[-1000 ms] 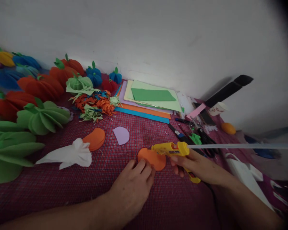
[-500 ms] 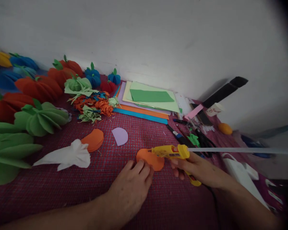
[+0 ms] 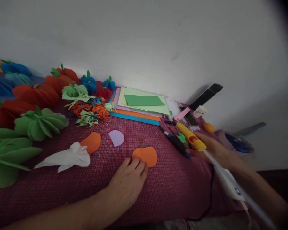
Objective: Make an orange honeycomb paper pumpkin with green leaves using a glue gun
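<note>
My left hand (image 3: 131, 177) has its curled fingertips pressed on the near-left edge of an orange paper cutout (image 3: 147, 156), which lies on the checked red cloth. My right hand (image 3: 207, 145) is closed around a yellow hot glue gun (image 3: 190, 135), held over the right side of the table. A long translucent glue stick (image 3: 220, 169) sticks out of the gun's back end. Under and beside the gun lie a dark utility knife (image 3: 176, 143) and green paper scraps (image 3: 182, 139). Left of the orange cutout rests a purple rounded paper piece (image 3: 116, 138).
More orange cutouts (image 3: 92, 142) lie partly under a crumpled white tissue (image 3: 69, 157). Several paper pumpkins (image 3: 40, 123) crowd the left side. Coloured sheets (image 3: 144, 100) and shredded paper (image 3: 91, 110) sit near the wall. A white power strip (image 3: 228, 183) is at the right edge.
My right hand has lifted the glue gun off the orange cutout and swung it right, its nozzle now toward the wall. My left hand stays on the cutout. The view has shifted slightly.
</note>
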`<action>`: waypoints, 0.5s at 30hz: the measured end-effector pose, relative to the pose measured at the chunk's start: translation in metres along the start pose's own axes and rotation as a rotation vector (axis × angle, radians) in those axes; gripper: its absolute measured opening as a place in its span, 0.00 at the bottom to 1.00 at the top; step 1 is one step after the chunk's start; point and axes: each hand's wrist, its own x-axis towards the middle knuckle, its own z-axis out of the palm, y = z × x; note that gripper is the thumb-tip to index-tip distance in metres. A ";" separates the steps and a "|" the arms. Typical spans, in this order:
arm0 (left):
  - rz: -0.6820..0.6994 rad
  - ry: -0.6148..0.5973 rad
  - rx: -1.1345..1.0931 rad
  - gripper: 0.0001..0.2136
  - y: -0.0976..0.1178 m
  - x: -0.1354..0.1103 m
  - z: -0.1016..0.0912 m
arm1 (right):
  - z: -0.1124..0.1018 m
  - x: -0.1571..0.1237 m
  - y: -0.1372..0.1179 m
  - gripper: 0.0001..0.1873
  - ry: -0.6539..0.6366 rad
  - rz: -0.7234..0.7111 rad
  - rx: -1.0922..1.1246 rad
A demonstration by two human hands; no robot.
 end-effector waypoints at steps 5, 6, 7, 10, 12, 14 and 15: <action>-0.003 0.040 0.018 0.14 -0.001 0.001 0.001 | 0.008 0.004 0.032 0.24 0.110 -0.081 -0.366; -0.010 0.043 0.023 0.13 -0.002 0.002 0.000 | 0.010 0.004 0.038 0.25 0.119 -0.097 -0.410; -0.014 0.043 0.026 0.12 -0.002 0.002 0.000 | 0.013 0.003 0.044 0.25 0.116 -0.104 -0.445; -0.013 0.040 0.030 0.10 -0.004 0.003 -0.002 | 0.021 0.001 0.059 0.26 0.117 -0.121 -0.483; -0.022 0.049 0.034 0.10 -0.005 0.003 -0.003 | 0.026 0.001 0.066 0.26 0.128 -0.132 -0.480; -0.041 0.053 0.036 0.11 -0.005 0.004 -0.003 | 0.030 0.002 0.070 0.26 0.136 -0.134 -0.475; -0.047 0.049 0.035 0.11 -0.006 0.004 -0.004 | 0.032 0.002 0.071 0.26 0.140 -0.136 -0.476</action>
